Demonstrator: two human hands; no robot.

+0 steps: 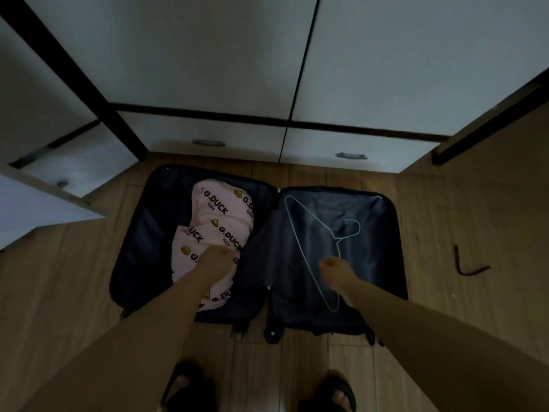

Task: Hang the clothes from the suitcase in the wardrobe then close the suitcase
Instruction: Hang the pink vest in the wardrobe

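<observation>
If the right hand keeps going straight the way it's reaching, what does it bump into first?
Probably the pale green hanger, lying in the right half of the open suitcase. The right hand is just above or on it; depth is hard to judge from overhead.

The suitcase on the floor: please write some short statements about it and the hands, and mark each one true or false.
1. The suitcase lies open on the floor. True.
2. The pink garment lies in the right half. False: it lies in the left half.
3. A light green hanger lies in the right half. True.
4. The left hand is over the hanger. False: it is at the pink garment; the right hand is over the hanger.
5. The wardrobe doors behind the suitcase are closed. True.
6. The dark strip lies inside the suitcase. False: it lies on the floor to its right.
</observation>
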